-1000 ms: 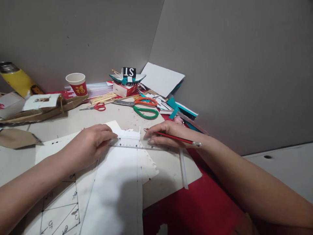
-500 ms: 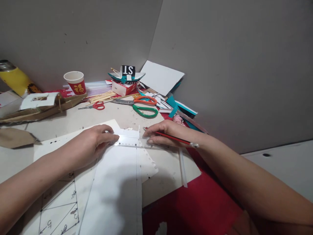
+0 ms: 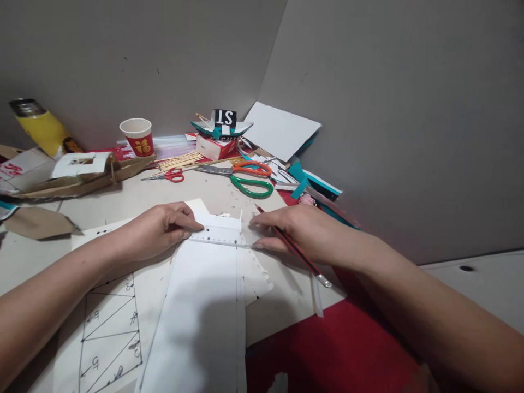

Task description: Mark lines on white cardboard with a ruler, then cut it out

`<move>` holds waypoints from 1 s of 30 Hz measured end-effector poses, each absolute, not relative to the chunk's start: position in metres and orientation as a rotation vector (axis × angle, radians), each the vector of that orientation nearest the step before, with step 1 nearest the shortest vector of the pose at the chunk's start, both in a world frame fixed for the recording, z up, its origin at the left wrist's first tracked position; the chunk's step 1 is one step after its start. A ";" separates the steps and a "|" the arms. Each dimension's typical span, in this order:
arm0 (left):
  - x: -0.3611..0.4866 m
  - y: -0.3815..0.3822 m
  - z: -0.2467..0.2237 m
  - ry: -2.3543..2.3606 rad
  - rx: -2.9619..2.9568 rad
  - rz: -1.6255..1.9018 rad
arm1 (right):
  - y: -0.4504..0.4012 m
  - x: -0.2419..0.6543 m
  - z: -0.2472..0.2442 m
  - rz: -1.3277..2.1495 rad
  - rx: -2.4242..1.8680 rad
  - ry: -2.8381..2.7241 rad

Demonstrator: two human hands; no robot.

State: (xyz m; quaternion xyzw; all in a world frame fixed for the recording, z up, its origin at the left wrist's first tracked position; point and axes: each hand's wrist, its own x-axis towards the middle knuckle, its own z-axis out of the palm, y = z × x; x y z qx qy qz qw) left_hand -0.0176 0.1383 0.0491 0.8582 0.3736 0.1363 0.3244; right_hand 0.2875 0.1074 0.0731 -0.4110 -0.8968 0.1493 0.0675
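A clear ruler (image 3: 223, 237) lies across the upper part of a long white paper sheet (image 3: 204, 305). At the ruler's left end my left hand (image 3: 170, 229) presses it, with thumb and index finger closed on its edge. My right hand (image 3: 298, 234) is at the other end, its thumb and index finger close to the ruler; contact there is hard to make out. A red-and-black pencil (image 3: 301, 255) slants through the fingers of that hand, its point toward the far side. Under my left forearm is a paper with a drawn, numbered lattice (image 3: 110, 322).
Red-handled small scissors (image 3: 174, 174) and large orange-and-green-handled scissors (image 3: 254, 185) lie beyond the paper. Behind are a paper cup (image 3: 137, 139), a yellow bottle (image 3: 45, 128), thin sticks (image 3: 180, 159) and card scraps (image 3: 303, 180). Grey walls (image 3: 368, 109) meet at the back.
The pencil has swung in my right hand, its back end now lower and slanting more steeply. My right thumb and index finger are farther apart. The whole view has shifted slightly.
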 end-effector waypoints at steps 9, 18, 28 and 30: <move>-0.019 0.145 0.053 0.941 2.161 0.341 | 0.091 0.284 0.077 0.375 -1.118 -2.762; -0.022 0.147 0.056 0.976 2.145 0.326 | 0.092 0.289 0.052 0.437 -1.110 -2.665; -0.019 0.146 0.053 1.017 2.194 0.348 | 0.094 0.293 0.046 0.290 -1.031 -2.616; -0.019 0.146 0.051 1.021 2.188 0.358 | 0.092 0.292 0.047 0.286 -1.025 -2.624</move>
